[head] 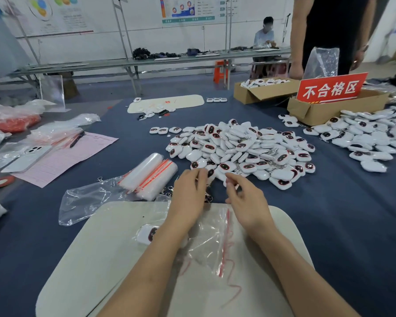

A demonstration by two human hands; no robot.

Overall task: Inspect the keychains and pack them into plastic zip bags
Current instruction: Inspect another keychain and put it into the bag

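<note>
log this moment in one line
phase: pick | left hand: touching keychain at pile edge | right hand: curled, hold unclear | zip bag: on mat

Surface (334, 225), blue-covered. Lying directly on it:
- central heap of white keychains (240, 152)
- second keychain heap (370, 138), right
- bundle of zip bags (150, 175)
- cream mat (101, 259), near edge
- pink form (62, 160)
- white phone (28, 157)
- two cardboard boxes (325, 110), far right

**Factory packing floor**

I see a heap of small white plastic keychains (242, 152) on a dark blue cloth-covered table (329, 213), brown cardboard boxes (256, 93), a red sign with white Chinese lettering (332, 88), and a seated worker (264, 35) at a long metal bench (146, 62) under wall posters (188, 8).
</note>
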